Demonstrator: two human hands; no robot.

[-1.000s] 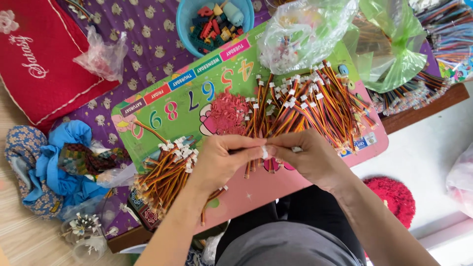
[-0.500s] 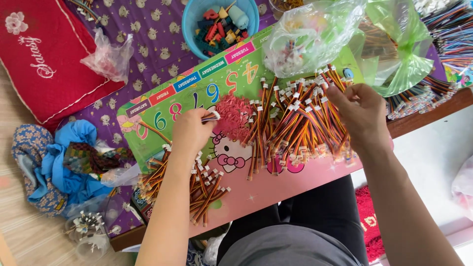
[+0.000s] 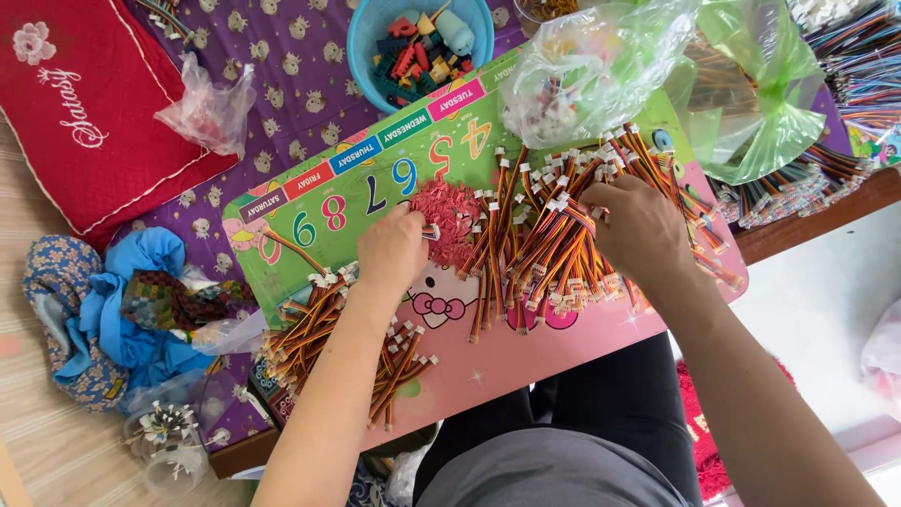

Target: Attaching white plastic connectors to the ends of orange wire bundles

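A pink and green children's board [image 3: 563, 361] lies across my lap. At its middle is a heap of small red connector housings [image 3: 452, 208]. My left hand [image 3: 392, 252] rests at the heap's left edge, fingertips pinched on one small housing. To the right spreads a loose pile of striped brown, red and yellow wire leads with white plugs [image 3: 535, 246]. My right hand [image 3: 640, 227] lies on that pile, with its fingers curled around a lead near the top. More leads [image 3: 324, 324] lie by my left forearm.
A blue bowl of coloured pieces [image 3: 419, 42] stands behind the board. A clear bag [image 3: 587, 80] and a green bag [image 3: 762, 103] sit at the back right, beside bundled wires [image 3: 798, 178]. A red cushion [image 3: 84, 103] and blue cloth [image 3: 131, 300] lie left.
One second ago both hands were together near the board's front edge, working on one lead. They have since parted, the left to the red housings and the right to the wire pile.
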